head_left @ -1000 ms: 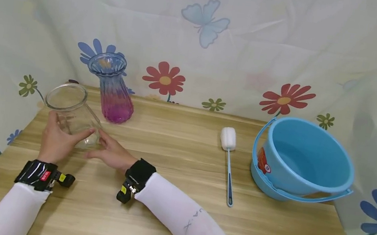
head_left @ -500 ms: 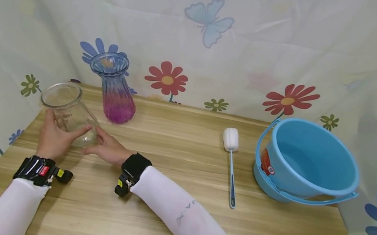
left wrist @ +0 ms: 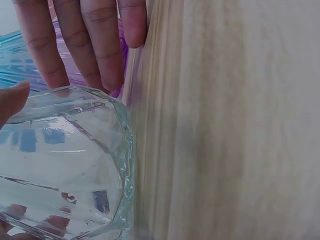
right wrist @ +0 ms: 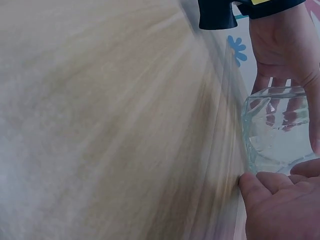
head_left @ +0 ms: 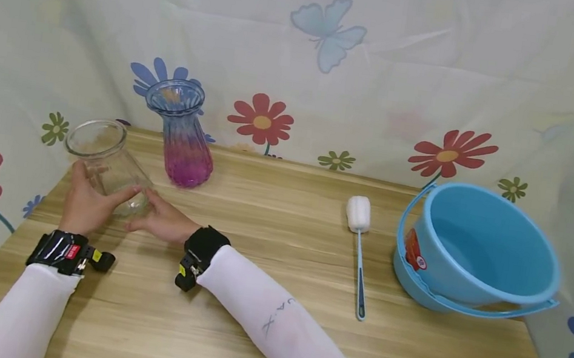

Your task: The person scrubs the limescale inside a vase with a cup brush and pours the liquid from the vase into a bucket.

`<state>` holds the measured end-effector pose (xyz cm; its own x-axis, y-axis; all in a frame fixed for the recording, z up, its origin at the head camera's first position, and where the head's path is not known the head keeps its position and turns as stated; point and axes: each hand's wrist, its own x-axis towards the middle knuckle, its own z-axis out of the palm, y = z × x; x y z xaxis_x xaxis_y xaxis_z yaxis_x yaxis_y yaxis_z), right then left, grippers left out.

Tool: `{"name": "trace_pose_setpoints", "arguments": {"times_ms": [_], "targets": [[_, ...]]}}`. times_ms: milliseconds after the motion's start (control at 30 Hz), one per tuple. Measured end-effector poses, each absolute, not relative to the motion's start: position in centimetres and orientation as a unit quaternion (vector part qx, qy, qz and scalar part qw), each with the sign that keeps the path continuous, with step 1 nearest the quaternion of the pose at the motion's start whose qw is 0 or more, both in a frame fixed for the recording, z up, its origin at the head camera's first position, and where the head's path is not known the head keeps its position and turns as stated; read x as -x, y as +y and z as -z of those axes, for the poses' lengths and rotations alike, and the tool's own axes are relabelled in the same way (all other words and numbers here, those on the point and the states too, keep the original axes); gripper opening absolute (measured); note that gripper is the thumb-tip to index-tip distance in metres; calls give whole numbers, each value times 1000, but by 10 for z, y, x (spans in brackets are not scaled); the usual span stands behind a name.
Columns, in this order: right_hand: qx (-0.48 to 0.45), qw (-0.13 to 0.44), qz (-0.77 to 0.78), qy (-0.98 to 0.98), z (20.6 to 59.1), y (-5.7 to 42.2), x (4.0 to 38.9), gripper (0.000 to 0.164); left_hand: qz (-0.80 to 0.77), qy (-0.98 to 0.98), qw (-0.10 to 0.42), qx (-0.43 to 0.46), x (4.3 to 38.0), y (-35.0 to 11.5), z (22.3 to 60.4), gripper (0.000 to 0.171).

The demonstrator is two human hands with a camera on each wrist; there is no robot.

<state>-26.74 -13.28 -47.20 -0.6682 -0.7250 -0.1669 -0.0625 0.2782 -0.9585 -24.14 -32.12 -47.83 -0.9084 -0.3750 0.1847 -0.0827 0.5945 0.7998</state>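
A clear glass vase (head_left: 124,177) stands on the left of the wooden table in the head view. My left hand (head_left: 88,200) grips its side, the thumb in front and fingers around the far left. Low on its right side, my right hand (head_left: 165,220) touches the glass. In the left wrist view, the right hand's fingers (left wrist: 100,45) are straight, their tips by the vase's wall (left wrist: 65,155). The right wrist view shows the left hand (right wrist: 285,55) around the glass, with the right hand (right wrist: 285,205) opposite. A blue-to-purple ribbed vase (head_left: 186,149) stands just behind, to the right.
A white sponge brush with a blue handle (head_left: 360,263) lies right of centre on the table (head_left: 243,332). Beyond it stands a light blue bucket (head_left: 433,273), its handle hanging down. A flower-printed sheet (head_left: 231,30) rises behind and at both sides.
The clear vase has shifted slightly left, away from the coloured vase, with both hands staying on it. The head view has turned a little left, so the other things appear further right.
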Motion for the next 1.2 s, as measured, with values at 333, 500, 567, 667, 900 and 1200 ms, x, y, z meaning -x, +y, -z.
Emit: {"name": "trace_pose_setpoints", "arguments": {"times_ms": [333, 500, 567, 667, 900, 1200], "targets": [[265, 311, 534, 740, 472, -121, 271, 90, 441, -873, 146, -146, 234, -312, 474, 124], [234, 312, 548, 740, 475, -111, 275, 90, 438, -871, 162, -150, 214, -306, 473, 122], [222, 313, 563, 732, 476, -106, 278, 89, 433, -873, 166, -153, 206, -302, 470, 121], [215, 319, 588, 711, 478, -98, 281, 88, 421, -879, 167, -151, 196, -298, 467, 117], [186, 322, 628, 684, 483, -80, 276, 87, 406, -888, 175, -130, 175, -277, 461, 98], [143, 302, 688, 644, 485, -63, 281, 89, 464, -879, 107, -39, 180, -250, 451, 92]]}}
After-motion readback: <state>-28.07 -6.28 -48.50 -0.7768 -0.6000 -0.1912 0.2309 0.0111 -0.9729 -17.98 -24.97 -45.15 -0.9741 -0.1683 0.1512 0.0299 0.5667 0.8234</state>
